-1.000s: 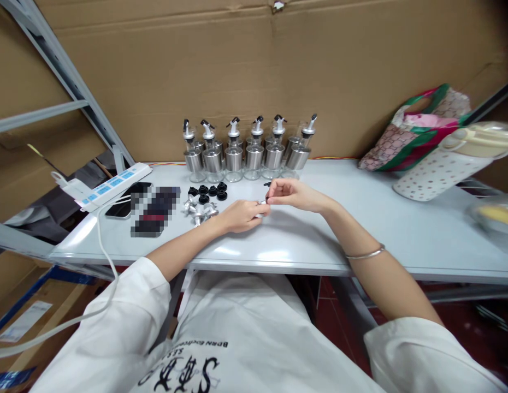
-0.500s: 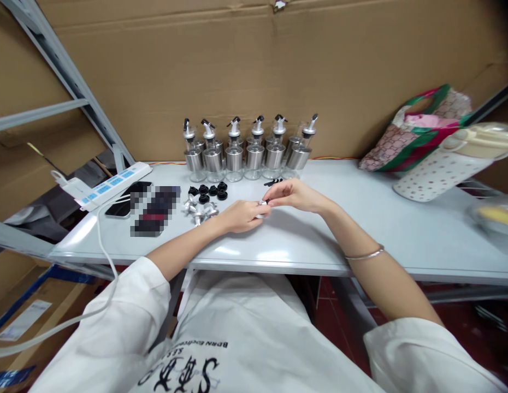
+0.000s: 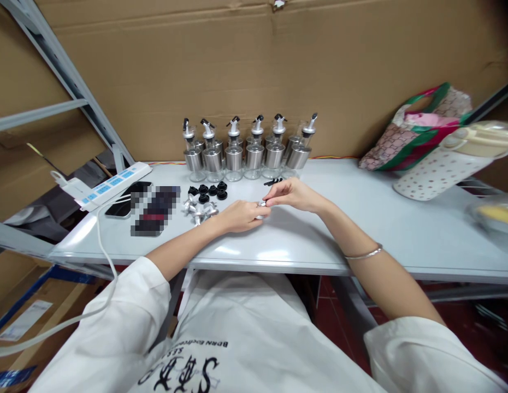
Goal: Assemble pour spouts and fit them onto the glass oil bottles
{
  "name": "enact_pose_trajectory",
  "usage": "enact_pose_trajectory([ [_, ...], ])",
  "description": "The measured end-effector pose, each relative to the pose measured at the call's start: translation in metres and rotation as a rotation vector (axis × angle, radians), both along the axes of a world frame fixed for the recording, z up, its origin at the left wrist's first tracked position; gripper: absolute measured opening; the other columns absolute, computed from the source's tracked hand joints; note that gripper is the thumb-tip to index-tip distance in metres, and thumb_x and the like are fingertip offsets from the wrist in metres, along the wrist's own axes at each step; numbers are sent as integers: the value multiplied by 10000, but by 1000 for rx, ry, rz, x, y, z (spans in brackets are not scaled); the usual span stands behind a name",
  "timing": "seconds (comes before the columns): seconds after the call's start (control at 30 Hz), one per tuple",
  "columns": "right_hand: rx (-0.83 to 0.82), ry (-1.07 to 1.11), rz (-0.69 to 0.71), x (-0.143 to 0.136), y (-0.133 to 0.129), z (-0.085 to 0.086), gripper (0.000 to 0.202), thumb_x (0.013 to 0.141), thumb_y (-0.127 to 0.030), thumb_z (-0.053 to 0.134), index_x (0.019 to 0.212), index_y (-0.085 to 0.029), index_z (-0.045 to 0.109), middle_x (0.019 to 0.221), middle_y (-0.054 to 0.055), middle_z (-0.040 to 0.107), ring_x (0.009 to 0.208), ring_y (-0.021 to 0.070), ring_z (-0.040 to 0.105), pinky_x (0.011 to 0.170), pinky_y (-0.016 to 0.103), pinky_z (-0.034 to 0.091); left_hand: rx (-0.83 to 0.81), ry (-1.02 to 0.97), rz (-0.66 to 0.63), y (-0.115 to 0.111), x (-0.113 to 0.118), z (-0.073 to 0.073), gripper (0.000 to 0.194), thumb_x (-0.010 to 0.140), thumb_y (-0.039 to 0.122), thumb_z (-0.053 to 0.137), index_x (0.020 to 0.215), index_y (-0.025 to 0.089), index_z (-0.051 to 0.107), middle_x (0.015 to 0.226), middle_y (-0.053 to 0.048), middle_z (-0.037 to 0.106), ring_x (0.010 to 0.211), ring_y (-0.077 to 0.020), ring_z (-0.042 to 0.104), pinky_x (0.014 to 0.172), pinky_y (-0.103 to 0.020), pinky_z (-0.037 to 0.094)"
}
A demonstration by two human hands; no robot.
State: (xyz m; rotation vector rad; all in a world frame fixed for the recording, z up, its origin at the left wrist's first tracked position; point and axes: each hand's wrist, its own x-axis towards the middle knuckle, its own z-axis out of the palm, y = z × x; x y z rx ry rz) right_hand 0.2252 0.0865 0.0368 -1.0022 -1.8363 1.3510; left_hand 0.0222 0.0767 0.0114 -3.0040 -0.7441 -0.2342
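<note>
My left hand is closed around a silver pourer spout, most of it hidden by the fingers. With thumb and forefinger pinched at the spout's tip, my right hand holds a small black flap, nearly all covered by the fingertips. Just beyond that hand lie several small black flaps. Several silver pourer spouts are grouped left of my left hand, partly behind the wrist. Several black stoppers sit behind them.
Glass bottles with steel sleeves stand in rows at the back, the front ones with spouts. Left are a power strip, phones and a white cable. A spotted flask, a bag and a bowl are right.
My right fingertips have shifted slightly left, closer against the spout; the black bit seen between them is now mostly covered. My left hand stays in place.
</note>
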Motion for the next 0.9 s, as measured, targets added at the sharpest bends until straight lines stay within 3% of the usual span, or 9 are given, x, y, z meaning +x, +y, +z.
enact_pose_trajectory([
  [0.43, 62, -125, 58, -6, -4, -1, 323, 617, -429, 794, 587, -141, 651, 564, 5, 645, 584, 116, 548, 618, 263, 419, 73, 143, 39, -2, 0, 1, 226, 906, 249, 435, 1048, 227, 608, 917, -30, 689, 660, -158, 617, 576, -257, 360],
  [0.7, 114, -232, 149, -4, 0, -7, 403, 657, -494, 744, 529, -140, 601, 491, -14, 572, 494, 78, 431, 526, 247, 315, 154, 211, -6, -2, 1, -4, 264, 907, 224, 420, 1113, 221, 585, 962, -51, 703, 670, -164, 646, 556, -255, 376],
  [0.9, 86, -214, 144, -7, -3, -4, 390, 663, -497, 734, 548, -148, 605, 517, -14, 586, 511, 87, 454, 539, 247, 333, 161, 204, -2, -3, 0, 0, 283, 890, 220, 436, 1136, 219, 578, 937, -62, 702, 658, -191, 651, 554, -273, 398],
])
